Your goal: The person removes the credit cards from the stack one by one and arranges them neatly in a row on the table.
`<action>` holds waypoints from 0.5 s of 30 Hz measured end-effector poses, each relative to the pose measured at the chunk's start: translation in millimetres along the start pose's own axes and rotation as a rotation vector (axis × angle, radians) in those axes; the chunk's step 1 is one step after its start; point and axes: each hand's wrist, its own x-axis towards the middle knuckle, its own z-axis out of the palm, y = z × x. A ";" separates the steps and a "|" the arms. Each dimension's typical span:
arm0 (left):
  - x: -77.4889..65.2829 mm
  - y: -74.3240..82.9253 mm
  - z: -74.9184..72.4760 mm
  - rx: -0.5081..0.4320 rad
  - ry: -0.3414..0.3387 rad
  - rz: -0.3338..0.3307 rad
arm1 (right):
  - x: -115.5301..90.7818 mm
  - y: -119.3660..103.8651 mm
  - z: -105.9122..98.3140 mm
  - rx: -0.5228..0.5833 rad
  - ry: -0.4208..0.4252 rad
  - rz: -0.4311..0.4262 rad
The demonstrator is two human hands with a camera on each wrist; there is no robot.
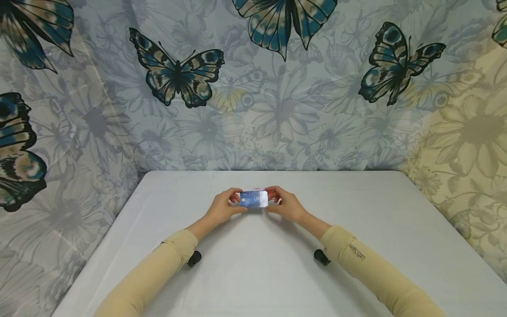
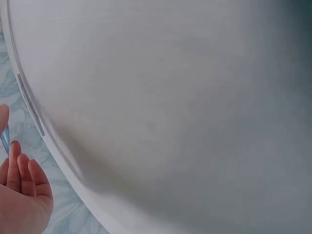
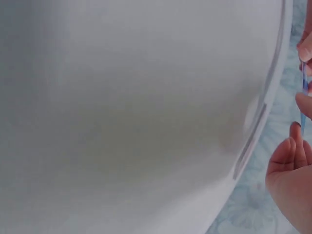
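A blue bank card (image 1: 254, 199) with a gold chip and large pale letters is held up between two hands over the far part of the table. Its left end is pinched by the left hand (image 1: 224, 205), thumb below and fingers above. The right hand (image 1: 289, 205) pinches the opposite end in the same way. In the left wrist view only a thin blue sliver of the card (image 2: 6, 140) shows beside the left hand (image 2: 23, 197). The right wrist view has the card edge-on, with the right hand (image 3: 292, 178) at its lower end.
A white-covered table (image 1: 253, 273) spans the space beneath the arms. Black wrist-worn devices (image 1: 194, 259) hang under both sleeves. Behind the table's far edge rises a cloth backdrop (image 1: 285, 114) printed with butterflies and flowers. Small pink marks (image 1: 257, 189) show just above the card.
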 end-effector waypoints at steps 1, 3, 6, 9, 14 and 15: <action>-2.7 -0.2 -1.9 0.001 -0.001 -0.001 | -0.8 -1.6 1.6 0.005 -0.004 -0.002; -8.1 -0.3 -6.0 0.002 -0.005 -0.003 | -2.0 -4.5 5.0 0.011 -0.014 -0.005; -16.6 -1.0 -12.1 0.007 -0.005 -0.003 | -3.8 -8.9 10.5 0.023 -0.030 -0.010; -25.3 -3.9 -18.1 0.019 -0.008 -0.007 | -5.0 -13.9 16.8 0.035 -0.056 -0.014; -39.8 -9.4 -28.4 0.029 -0.022 -0.022 | -6.0 -23.1 27.6 0.059 -0.095 -0.012; -42.7 -10.0 -30.7 0.030 -0.023 -0.027 | -5.8 -25.1 29.8 0.060 -0.101 -0.013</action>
